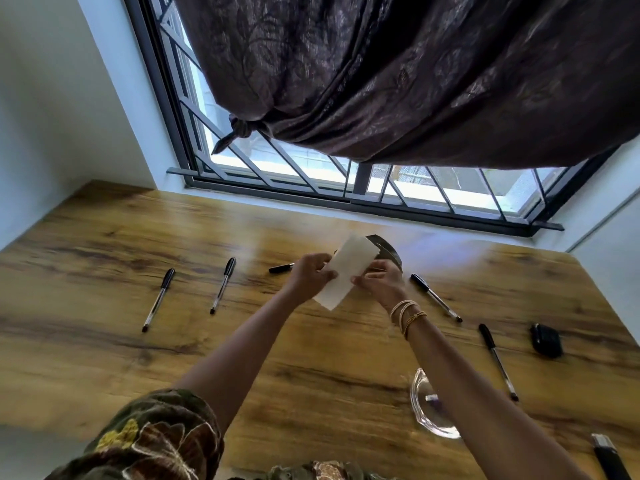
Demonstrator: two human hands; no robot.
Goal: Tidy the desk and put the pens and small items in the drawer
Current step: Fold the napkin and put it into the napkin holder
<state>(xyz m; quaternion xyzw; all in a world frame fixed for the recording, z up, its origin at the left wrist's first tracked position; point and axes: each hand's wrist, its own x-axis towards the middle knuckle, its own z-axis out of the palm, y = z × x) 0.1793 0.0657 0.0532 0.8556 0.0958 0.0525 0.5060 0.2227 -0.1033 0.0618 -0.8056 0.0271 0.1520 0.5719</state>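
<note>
We judge the tidying barely begun. Our landmark is the paper [346, 271], a white strip held up over the middle of the desk [104, 244]. The left hand [309, 275] pinches its left edge with curled fingers; the right hand [379, 284] pinches its right edge the same way. A dark curved item [386, 249] sits just behind the paper, and we cannot tell what it is.

Five pens lie loose: two left of the paper [158, 299] [223, 285], one just behind the left hand [280, 268], two to the right [435, 297] [498, 361]. Farther right rests a small black case [546, 340].

None of these is put away, and no drawer is in view.

Nearer us than the paper stands a glass bowl [420, 407], partly hidden by the right forearm; something small and purplish shows inside.
</note>
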